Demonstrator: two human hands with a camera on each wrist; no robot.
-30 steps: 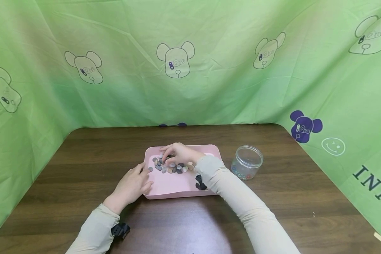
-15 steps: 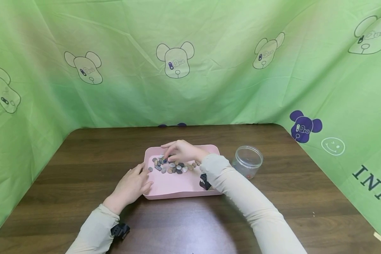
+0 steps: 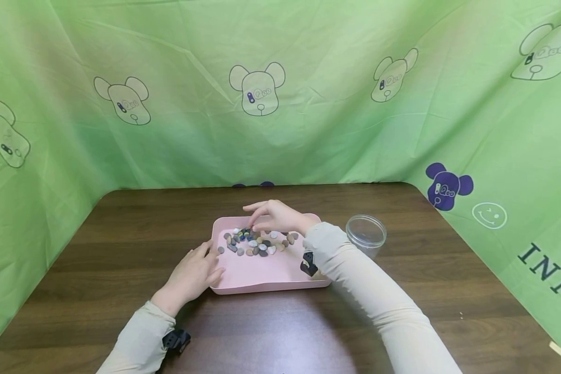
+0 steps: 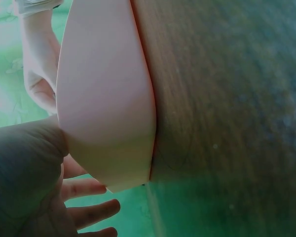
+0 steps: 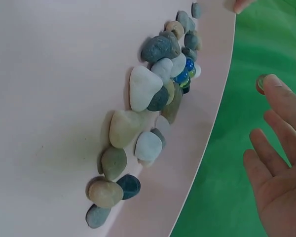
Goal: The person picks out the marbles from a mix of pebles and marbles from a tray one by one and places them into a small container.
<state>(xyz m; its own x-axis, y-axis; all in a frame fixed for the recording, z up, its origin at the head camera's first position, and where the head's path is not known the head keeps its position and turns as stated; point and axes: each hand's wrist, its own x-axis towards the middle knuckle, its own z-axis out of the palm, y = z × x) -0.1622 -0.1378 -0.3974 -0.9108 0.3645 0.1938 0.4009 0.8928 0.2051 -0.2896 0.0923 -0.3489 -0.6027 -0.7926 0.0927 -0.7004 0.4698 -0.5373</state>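
Above the far side of a pink tray [image 3: 262,272], my right hand [image 3: 280,217] pinches a small marble [image 5: 261,84], reddish and green, at its fingertips. Its other fingers spread loosely in the right wrist view. Below it, several grey, white and tan pebbles [image 5: 145,89] lie across the tray. Blue and yellow-green marbles [image 5: 182,76] sit among the pebbles at their far side. My left hand [image 3: 191,275] rests at the tray's left edge with its fingers extended. In the left wrist view, its straight fingers [image 4: 91,212] reach past the tray's corner.
A clear lidless jar [image 3: 366,234] stands right of the tray, its lower part hidden behind my right sleeve. The brown wooden table [image 3: 121,234] ends at a green printed curtain [image 3: 262,150]. Tiny pale specks lie on the table at the right.
My right hand has moved right and up from the pebbles, lifting a marble. More pebbles and blue marbles show beneath it. The sleeve covers more of the jar. My left hand stays put.
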